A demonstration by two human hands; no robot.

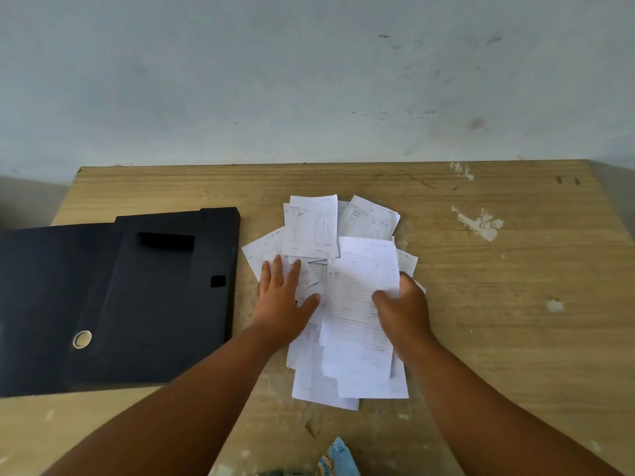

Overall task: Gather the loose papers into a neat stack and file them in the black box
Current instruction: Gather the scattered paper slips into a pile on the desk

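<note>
squaring up the scatter beside the box

the black box (113, 300) lies open and flat on the wooden table (498, 304), lid spread away to its far left, nothing inside it yet that i can see. just to the right of the box sits the heap of loose papers (343, 269), fanned out at all angles, a few printed forms poking out at the far edge.

the left hand (280, 297) rests flat on the side of the heap nearest the box, fingers spread apart, pinning sheets down and gripping nothing. further right of the box, the right hand (402, 310) has thumb and fingers clamped on the edge of the large top sheet (360, 304), lifting it slightly.

to my eye, the gathering has barely begun. it would go best if both palms sweep the outliers inward from opposite sides, then tap the bundle upright on the table to square the edges. the sheets differ in size, so small slips could drop out; tucking them in the middle should help.
</note>
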